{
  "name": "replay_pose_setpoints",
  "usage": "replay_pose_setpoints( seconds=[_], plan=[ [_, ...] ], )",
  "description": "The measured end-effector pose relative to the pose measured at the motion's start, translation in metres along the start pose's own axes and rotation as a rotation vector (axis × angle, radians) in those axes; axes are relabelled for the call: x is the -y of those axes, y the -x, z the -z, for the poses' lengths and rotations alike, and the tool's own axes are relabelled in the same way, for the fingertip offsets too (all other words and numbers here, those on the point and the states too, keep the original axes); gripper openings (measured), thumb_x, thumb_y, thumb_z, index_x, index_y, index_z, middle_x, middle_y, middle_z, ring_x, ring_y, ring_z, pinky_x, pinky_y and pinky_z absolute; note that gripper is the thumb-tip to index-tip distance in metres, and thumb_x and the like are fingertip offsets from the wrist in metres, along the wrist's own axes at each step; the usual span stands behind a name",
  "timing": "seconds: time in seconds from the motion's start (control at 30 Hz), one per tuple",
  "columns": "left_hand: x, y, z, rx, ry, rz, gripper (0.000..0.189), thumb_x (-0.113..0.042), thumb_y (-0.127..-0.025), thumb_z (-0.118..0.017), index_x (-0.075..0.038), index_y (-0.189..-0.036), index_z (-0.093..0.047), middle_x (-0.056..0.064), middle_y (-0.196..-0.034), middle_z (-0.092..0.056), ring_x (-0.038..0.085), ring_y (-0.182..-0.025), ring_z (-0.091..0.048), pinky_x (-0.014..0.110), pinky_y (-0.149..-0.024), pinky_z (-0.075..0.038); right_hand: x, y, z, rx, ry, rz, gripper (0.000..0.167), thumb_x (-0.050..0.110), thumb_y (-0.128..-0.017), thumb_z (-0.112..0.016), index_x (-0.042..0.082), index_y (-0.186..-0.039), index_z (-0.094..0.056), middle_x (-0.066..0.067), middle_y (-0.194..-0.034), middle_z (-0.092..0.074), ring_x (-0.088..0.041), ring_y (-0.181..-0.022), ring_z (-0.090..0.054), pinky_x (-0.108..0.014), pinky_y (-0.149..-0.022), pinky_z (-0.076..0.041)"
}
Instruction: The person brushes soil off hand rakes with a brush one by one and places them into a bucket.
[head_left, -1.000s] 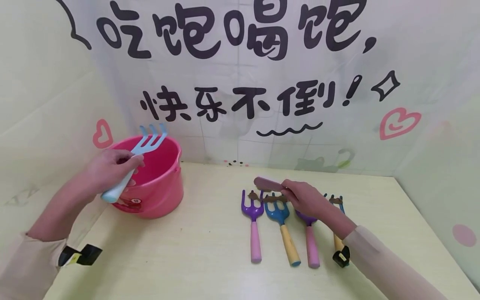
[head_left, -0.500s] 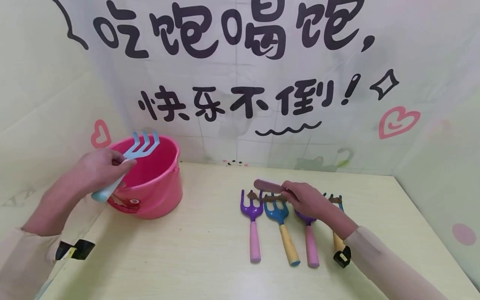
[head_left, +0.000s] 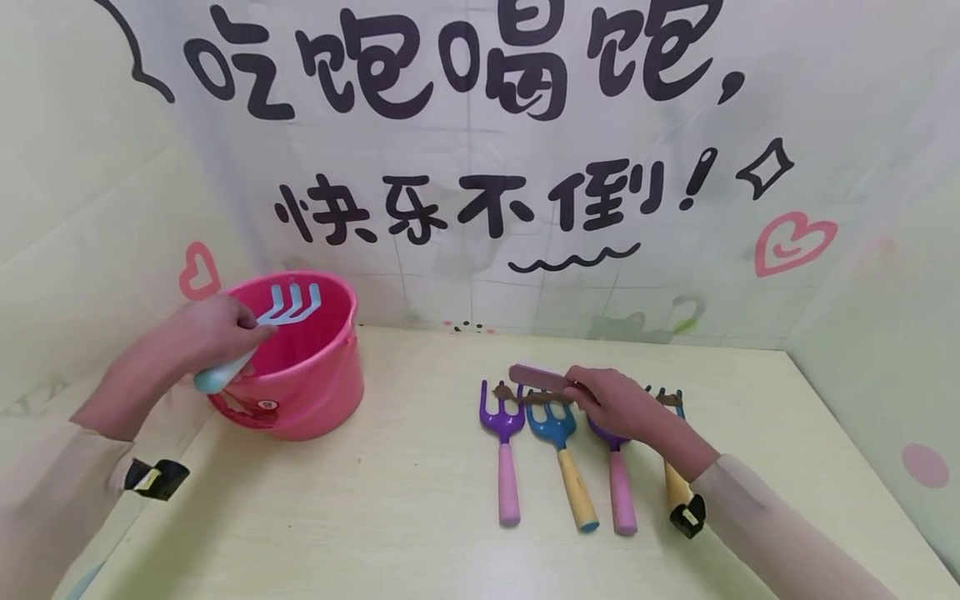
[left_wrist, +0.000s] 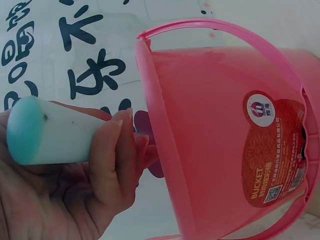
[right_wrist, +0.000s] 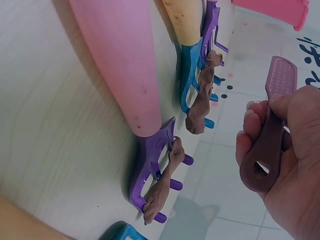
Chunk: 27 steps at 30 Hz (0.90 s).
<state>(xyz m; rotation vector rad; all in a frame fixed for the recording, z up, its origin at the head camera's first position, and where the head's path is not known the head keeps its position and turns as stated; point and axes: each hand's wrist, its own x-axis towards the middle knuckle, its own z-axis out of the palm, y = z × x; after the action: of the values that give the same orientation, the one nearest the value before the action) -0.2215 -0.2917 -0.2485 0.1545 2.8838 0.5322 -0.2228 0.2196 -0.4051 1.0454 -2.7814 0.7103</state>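
Note:
My left hand [head_left: 213, 333] grips a light-blue hand rake [head_left: 292, 310] by its pale handle, tines over the mouth of the pink bucket [head_left: 318, 392]. In the left wrist view, the handle's end [left_wrist: 27, 131] points back past the palm. My right hand [head_left: 618, 400] pinches a small mauve brush [right_wrist: 281, 77] with a dotted flat head and a holed handle. Below it lie a purple hand fork [head_left: 502, 421], a blue fork [head_left: 553, 429] with a yellow handle, and another purple fork [head_left: 621, 492]. Brown clay-like strips [right_wrist: 165, 185] lie across their tines.
Another blue fork with a yellow handle [head_left: 675, 486] lies partly hidden behind my right forearm. A white wall sheet [head_left: 480, 292] printed with large black characters rises behind the pale tabletop [head_left: 390, 500]. The bucket stands at the left, close to the side wall [head_left: 67, 292].
My left hand has lowered the hand rake, so its tines now overlap the bucket's inside instead of rising above the rim. The right hand and brush have barely moved.

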Motion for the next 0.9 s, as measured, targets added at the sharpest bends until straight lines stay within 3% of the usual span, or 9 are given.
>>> replay_pose_setpoints(
  seconds=[0.13, 0.43, 0.7, 0.9],
  plan=[
    [0.000, -0.004, 0.001, 0.045, 0.025, 0.021, 0.046, -0.020, -0.087, -0.078, 0.016, -0.109, -0.059, 0.015, -0.087, -0.064, 0.026, -0.065, -0.064, 0.036, -0.060, -0.058, 0.001, 0.001, 0.000, 0.014, -0.004, -0.002, 0.006, 0.010, -0.103, -0.061, 0.005, -0.101, -0.064, 0.006, -0.079, -0.060, -0.010, -0.067, -0.051, -0.030, -0.062, -0.045],
    [-0.005, -0.014, 0.006, 0.202, -0.004, 0.029, 0.041, -0.020, -0.083, -0.083, 0.010, -0.098, -0.060, 0.007, -0.078, -0.065, 0.024, -0.064, -0.066, 0.036, -0.064, -0.059, 0.002, 0.002, -0.001, 0.033, 0.000, -0.013, 0.006, 0.010, -0.103, -0.060, 0.006, -0.102, -0.064, 0.006, -0.080, -0.059, -0.010, -0.068, -0.051, -0.030, -0.063, -0.045],
    [-0.012, -0.025, 0.014, 0.295, -0.063, -0.020, 0.039, -0.018, -0.080, -0.084, 0.009, -0.097, -0.062, 0.005, -0.078, -0.067, 0.023, -0.066, -0.068, 0.035, -0.066, -0.059, 0.001, 0.002, -0.001, 0.043, -0.006, 0.003, 0.005, 0.010, -0.103, -0.060, 0.008, -0.102, -0.064, 0.004, -0.082, -0.062, -0.009, -0.069, -0.051, -0.030, -0.064, -0.046],
    [-0.012, -0.026, 0.025, 0.343, -0.074, 0.041, 0.056, -0.021, -0.078, -0.086, 0.013, -0.109, -0.054, 0.009, -0.086, -0.065, 0.025, -0.073, -0.069, 0.037, -0.069, -0.059, 0.002, 0.003, -0.001, 0.037, 0.000, 0.017, 0.004, 0.010, -0.102, -0.061, 0.008, -0.102, -0.064, 0.006, -0.081, -0.060, -0.009, -0.069, -0.051, -0.030, -0.063, -0.046]
  ],
)
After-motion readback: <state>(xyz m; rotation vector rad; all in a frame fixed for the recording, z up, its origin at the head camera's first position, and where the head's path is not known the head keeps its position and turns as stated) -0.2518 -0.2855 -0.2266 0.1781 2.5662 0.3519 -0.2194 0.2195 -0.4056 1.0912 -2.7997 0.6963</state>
